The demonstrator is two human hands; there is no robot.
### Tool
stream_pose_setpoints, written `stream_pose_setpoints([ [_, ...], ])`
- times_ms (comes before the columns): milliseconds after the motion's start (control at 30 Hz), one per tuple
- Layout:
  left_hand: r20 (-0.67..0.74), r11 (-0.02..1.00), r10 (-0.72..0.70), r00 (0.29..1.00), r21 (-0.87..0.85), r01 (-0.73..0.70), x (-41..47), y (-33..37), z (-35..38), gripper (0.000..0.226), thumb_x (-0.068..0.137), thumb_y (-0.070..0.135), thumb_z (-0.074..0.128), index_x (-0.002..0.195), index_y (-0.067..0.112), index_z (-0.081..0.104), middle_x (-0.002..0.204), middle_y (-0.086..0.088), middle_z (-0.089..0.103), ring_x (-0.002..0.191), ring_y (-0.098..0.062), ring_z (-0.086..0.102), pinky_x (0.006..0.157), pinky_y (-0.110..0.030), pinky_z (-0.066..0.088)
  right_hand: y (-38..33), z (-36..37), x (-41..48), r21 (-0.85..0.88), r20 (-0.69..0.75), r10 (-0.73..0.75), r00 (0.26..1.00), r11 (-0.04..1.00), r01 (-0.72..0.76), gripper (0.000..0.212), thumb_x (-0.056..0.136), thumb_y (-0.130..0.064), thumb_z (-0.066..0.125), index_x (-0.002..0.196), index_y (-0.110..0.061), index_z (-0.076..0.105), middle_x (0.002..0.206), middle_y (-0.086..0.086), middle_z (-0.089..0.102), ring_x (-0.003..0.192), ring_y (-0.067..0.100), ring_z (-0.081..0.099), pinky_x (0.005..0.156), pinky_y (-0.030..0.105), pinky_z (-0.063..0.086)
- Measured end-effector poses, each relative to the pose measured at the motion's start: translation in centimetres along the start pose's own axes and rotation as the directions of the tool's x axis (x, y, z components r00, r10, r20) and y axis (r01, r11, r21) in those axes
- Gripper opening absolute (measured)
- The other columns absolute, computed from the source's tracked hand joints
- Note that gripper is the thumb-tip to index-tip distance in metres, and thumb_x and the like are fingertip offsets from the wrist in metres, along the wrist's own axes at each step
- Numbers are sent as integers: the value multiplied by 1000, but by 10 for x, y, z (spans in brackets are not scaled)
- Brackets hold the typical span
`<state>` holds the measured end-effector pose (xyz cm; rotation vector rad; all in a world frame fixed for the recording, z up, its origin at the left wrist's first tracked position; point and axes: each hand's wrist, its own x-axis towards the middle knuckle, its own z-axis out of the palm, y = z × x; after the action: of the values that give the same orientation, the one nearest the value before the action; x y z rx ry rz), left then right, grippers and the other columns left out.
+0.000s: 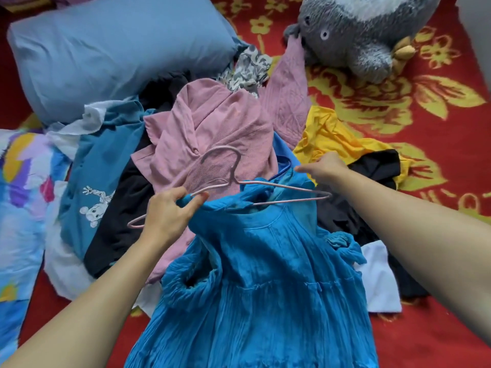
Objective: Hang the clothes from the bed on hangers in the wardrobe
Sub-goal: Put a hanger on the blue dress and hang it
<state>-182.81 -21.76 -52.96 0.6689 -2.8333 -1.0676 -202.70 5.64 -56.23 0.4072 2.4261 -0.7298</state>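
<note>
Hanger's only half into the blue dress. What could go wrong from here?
1. The pink hanger is only partly through the neckline of the blue dress. Both its ends show outside the fabric, so the dress may slide off when the left hand lifts.
2. The hook lies on the pink garment and could snag it.

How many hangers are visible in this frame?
2. A pink hanger, gripped by the left hand, is partly in the neck of the blue dress; a blue hanger shows beside the right hand. Others may lie hidden under the clothes.
</note>
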Motion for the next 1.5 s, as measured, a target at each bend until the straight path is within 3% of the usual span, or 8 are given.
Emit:
stream_pose_setpoints([
  [100, -8, 999, 9, 1000, -42, -9, -18, -11, 5, 66, 79, 59, 65, 53, 9, 31, 52, 1, 27, 53, -15, 26, 52, -30, 23, 4, 28, 0, -26, 253, 135, 958, 991, -133, 61, 62, -48, 86, 92, -8, 49, 86, 11, 58, 70, 27, 63, 68, 36, 55],
  [233, -22, 998, -29, 999, -49, 28, -27, -23, 5, 53, 84, 43, 64, 51, 15, 34, 51, 2, 30, 54, -16, 29, 54, -30, 24, 14, 43, 8, -97, 115, 71, 991, 994, -60, 32, 78, -22, 75, 94, -5, 54, 76, 9, 55, 63, 25, 57, 54, 28, 51],
  [400, -30, 987, -107, 994, -120, 103, -28, -26, 13, 54, 87, 36, 66, 51, 13, 33, 48, 2, 27, 52, -14, 26, 52, -30, 23, 58, 8, 10, 270, 288, 217, 933, 916, -296, 15, 83, 8, 52, 88, -1, 63, 65, 12, 56, 41, 18, 53, 36, 21, 44],
  [600, -15, 974, -132, 991, -187, 127, -32, -16, 35, 56, 88, 38, 63, 56, 0, 36, 53, 0, 26, 52, -10, 23, 53, -32, 22, 96, -22, -13, 531, 509, 213, 834, 685, -499, 28, 96, 3, 40, 82, -11, 61, 56, 2, 61, 49, 10, 59, 42, 18, 50],
  [867, 22, 994, 31, 999, -104, -28, -37, 0, 39, 50, 91, 24, 63, 55, -1, 38, 51, 1, 30, 50, -7, 29, 50, -23, 26, 101, -41, -19, 441, 573, 264, 776, 699, -563, 14, 93, -10, 45, 84, -12, 56, 66, 5, 70, 51, 14, 65, 30, 14, 34],
  [1067, 19, 990, 136, 991, -39, -135, -49, 0, 30, 50, 90, 38, 53, 55, 5, 41, 50, -1, 37, 50, -10, 37, 53, -26, 32, 94, -48, -28, 405, 468, 261, 844, 786, -467, 10, 92, -13, 54, 86, -14, 61, 66, 1, 66, 52, 11, 59, 35, 16, 39],
  [1333, -72, 1000, 9, 997, -2, -10, -48, -11, 22, 50, 95, 29, 55, 53, 11, 34, 49, -1, 30, 52, -22, 31, 53, -37, 29, 76, -38, -45, 203, 26, -50, 998, 978, 43, 18, 86, -10, 59, 80, -15, 76, 71, 1, 66, 62, 15, 55, 47, 20, 42],
  [1500, -44, 977, 93, 995, 198, -82, -56, -5, 27, 41, 90, 29, 56, 55, 13, 39, 57, -12, 47, 61, -34, 48, 59, -43, 39, 89, -29, -59, -475, -149, -396, 906, 832, 286, 22, 87, -28, 54, 98, -29, 73, 101, 1, 69, 93, 29, 63, 70, 35, 46],
])
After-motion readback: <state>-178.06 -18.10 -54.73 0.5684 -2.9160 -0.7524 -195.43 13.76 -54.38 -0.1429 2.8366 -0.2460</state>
